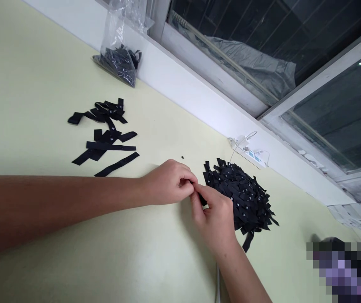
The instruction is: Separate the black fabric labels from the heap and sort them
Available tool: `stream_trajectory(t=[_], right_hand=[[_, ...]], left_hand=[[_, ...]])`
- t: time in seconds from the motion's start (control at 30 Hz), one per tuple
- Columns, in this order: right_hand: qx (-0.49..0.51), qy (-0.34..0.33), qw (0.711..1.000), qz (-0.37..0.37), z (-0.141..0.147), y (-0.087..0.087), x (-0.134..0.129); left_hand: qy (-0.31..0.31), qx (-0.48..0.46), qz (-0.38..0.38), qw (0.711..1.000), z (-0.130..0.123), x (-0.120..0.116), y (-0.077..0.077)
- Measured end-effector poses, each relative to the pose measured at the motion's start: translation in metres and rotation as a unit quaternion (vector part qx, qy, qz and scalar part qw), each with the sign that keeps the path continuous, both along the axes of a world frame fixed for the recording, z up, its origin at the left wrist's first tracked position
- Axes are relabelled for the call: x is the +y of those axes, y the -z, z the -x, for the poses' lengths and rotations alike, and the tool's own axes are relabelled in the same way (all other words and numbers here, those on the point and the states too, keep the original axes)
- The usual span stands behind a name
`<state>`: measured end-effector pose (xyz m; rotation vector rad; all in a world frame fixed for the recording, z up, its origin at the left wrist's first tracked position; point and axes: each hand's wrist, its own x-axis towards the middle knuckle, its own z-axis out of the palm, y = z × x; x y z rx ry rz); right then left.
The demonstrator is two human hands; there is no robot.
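My left hand [171, 182] and my right hand [213, 210] meet at the fingertips over the pale green table [155, 252]. Both are closed in a pinch on a black fabric strip [203, 200], mostly hidden by the fingers; a dark part of it shows between the right thumb and forefinger. Just behind and right of my right hand lies a large heap of black strips [246, 195] with small white marks. Farther left, beyond my left forearm, a loose group of black strips [104, 141] is spread on the table.
A clear plastic bag [119, 59] with black strips leans near the white wall ledge at the back. A power strip [251, 155] with white cables lies behind the heap. One tiny dark bit [182, 157] is beyond my hands. At the lower right is a pixelated dark and purple area.
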<state>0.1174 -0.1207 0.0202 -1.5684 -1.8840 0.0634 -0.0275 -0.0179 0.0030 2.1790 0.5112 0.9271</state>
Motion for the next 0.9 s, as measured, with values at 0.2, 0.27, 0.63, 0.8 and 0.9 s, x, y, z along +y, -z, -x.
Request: stream_trajectory(t=[0.2, 0.27, 0.63, 0.8, 0.9], right_hand=[[0.079, 0.036, 0.994, 0.060, -0.007, -0.001, 0.005], [0.115, 0.043, 0.989, 0.084, -0.009, 0.001, 0.005], [0.141, 0.039, 0.973, 0.177, -0.013, 0.007, 0.010], [0.119, 0.039, 0.977, 0.172, -0.012, 0.006, 0.011], [0.093, 0.048, 0.979, 0.174, -0.012, 0.006, 0.011]], left_hand=[[-0.008, 0.021, -0.031, 0.999, -0.001, 0.001, 0.001], [-0.011, 0.026, -0.035, 0.999, -0.001, 0.001, 0.001], [-0.018, 0.057, -0.071, 0.996, 0.001, 0.009, 0.003], [-0.014, 0.085, -0.063, 0.994, 0.002, 0.008, 0.004], [-0.015, 0.082, -0.059, 0.995, 0.002, 0.007, 0.003]])
